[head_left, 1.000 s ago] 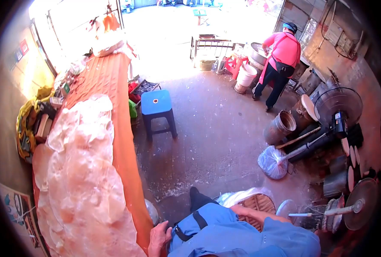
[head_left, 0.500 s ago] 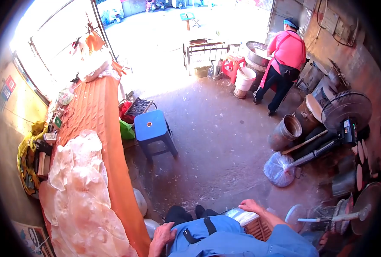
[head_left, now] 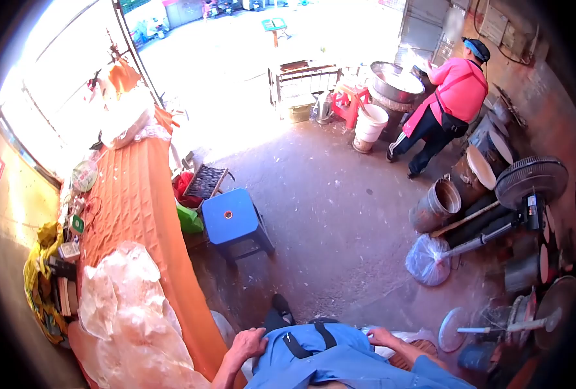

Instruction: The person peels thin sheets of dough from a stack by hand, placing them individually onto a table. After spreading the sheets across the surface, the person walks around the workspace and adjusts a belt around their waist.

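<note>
My left hand [head_left: 250, 342] rests at the left side of my blue apron [head_left: 333, 353], its fingers loosely bent over the cloth with nothing visible in them. At the apron's right edge lies my right hand [head_left: 382, 338]; its fingers are slightly bent, and no held object shows. Beside that hand are a pale plastic sheet or bag [head_left: 408, 336] and a brown slatted or woven thing [head_left: 412, 350], partly hidden by my forearm. Left of my left arm, wrinkled translucent sheets [head_left: 135, 311] lie on a long table with an orange cover [head_left: 139, 188].
A blue stool [head_left: 229, 217] stands ahead. To the right are a metal bucket [head_left: 435, 206], a tied plastic bag [head_left: 428, 260] and a fan [head_left: 531, 185]. A person in pink [head_left: 456, 91] stands by a large metal basin [head_left: 397, 84], near a white bucket [head_left: 371, 123].
My right hand has dropped from above the slatted thing to the apron's edge. My left hand stays on the apron. The person in pink has turned and raised an arm over the basin.
</note>
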The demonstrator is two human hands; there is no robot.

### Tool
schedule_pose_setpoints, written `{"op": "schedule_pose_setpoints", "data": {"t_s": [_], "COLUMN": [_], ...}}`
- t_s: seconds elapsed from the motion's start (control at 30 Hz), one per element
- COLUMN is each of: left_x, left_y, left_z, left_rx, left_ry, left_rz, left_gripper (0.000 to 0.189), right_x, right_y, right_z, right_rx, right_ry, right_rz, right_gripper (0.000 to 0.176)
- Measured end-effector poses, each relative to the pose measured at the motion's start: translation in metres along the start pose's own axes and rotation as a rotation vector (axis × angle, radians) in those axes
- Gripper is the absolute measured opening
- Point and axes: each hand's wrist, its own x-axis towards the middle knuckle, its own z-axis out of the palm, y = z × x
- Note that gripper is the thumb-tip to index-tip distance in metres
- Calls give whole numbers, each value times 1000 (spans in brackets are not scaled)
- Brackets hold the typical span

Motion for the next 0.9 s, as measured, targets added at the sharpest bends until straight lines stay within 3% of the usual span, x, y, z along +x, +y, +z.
{"op": "schedule_pose_setpoints", "data": {"t_s": [0.2,0.3,0.47,0.57,0.6,0.67,0.9], "left_x": [33,39,61,79,87,105,194], "left_y": [-32,-39,-24,-5,4,10,70], "left_z": [-76,-99,-134,-152,-160,-156,-185], "left_rx": [164,213,210,99,76,-37,-63], "left_ry": [-165,-157,-430,-439,-481,-374,-317], "left_rz": [113,172,333,471,475,466,337], "left_gripper": [40,47,101,107,105,102,82], "right_x": [-30,-37,-53,-30,-23,-9,53], "right_y": [-98,-132,-166,-154,-149,-144,-114], "right_z": [-95,-132,-193,-214,-224,-255,-376], "right_rx": [-75,-239,-246,-184,-150,-91,-125], "right_ry": [212,177,196,204,230,255,235], "right_rz": [-287,-333,-556,-685,-732,-808,-904], "right_gripper": [65,80,87,78,76,68,70]}}
